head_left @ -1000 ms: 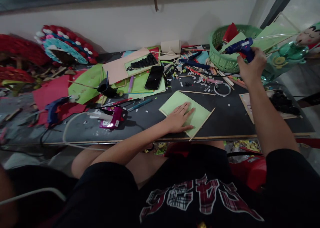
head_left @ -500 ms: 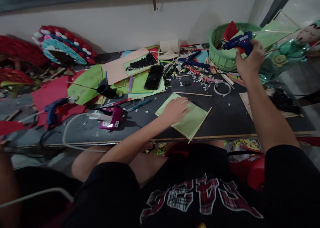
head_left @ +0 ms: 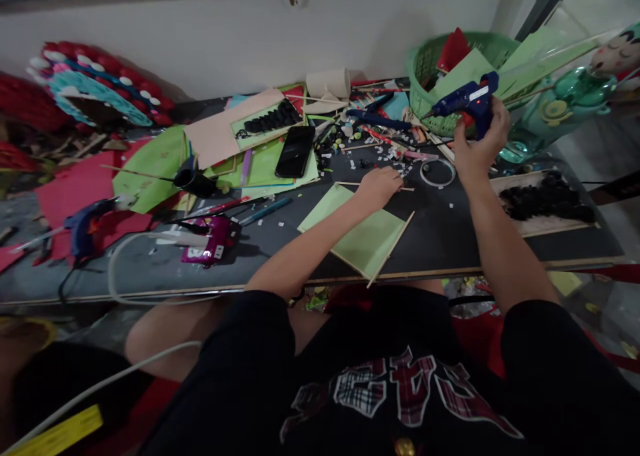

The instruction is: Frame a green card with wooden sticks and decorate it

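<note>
My right hand (head_left: 483,143) is wrapped round the handle of a blue glue gun (head_left: 463,99), held up in front of the green basket with its nozzle pointing left. My left hand (head_left: 379,188) is closed over a thin wooden stick (head_left: 345,184) at the far edge of a light green paper sheet (head_left: 367,239); its thumb is hidden. A second wooden stick (head_left: 393,249) lies along the sheet's right edge and pokes past the near corner.
Behind the sheet lie a black phone (head_left: 295,151), a roll of clear tape (head_left: 438,173) and paper scraps. A green basket (head_left: 415,76) stands at the back right. Another glue gun (head_left: 83,229) and a purple box (head_left: 213,241) are to the left.
My left hand has slid from the middle of the green sheet to the stick at its far edge. The glue gun in my right hand has come lower and nearer.
</note>
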Action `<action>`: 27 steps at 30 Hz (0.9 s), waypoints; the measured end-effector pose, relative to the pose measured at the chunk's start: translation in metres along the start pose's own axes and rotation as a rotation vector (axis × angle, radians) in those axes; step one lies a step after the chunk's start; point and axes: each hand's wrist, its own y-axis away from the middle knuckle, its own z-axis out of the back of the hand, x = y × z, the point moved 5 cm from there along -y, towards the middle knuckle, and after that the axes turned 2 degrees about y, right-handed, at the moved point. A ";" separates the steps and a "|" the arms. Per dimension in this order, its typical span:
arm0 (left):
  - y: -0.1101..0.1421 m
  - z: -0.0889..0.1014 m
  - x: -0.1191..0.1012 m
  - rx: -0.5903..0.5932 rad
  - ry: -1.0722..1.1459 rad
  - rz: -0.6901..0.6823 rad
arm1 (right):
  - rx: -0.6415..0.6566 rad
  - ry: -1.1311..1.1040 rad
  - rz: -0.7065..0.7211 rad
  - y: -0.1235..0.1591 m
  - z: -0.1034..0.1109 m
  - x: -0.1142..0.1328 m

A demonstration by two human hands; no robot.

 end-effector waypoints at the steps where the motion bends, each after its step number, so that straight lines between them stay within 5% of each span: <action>1: 0.004 0.003 0.001 -0.022 0.030 -0.017 | 0.003 -0.001 -0.001 0.000 0.002 0.000; 8: 0.034 0.014 -0.006 -0.008 0.323 -0.214 | 0.215 0.090 -0.071 -0.001 0.000 0.010; 11: 0.044 0.012 -0.005 0.029 0.356 -0.224 | 0.211 0.076 -0.076 -0.002 0.006 0.015; 17: 0.053 0.007 -0.002 0.051 0.350 -0.221 | 0.434 -0.014 0.113 0.008 0.030 0.017; 20: 0.054 0.003 -0.004 0.064 0.348 -0.223 | 0.475 -0.010 0.099 0.016 0.041 0.008; 27: 0.056 0.009 0.001 0.029 0.334 -0.211 | 0.580 -0.104 0.217 0.051 0.034 0.007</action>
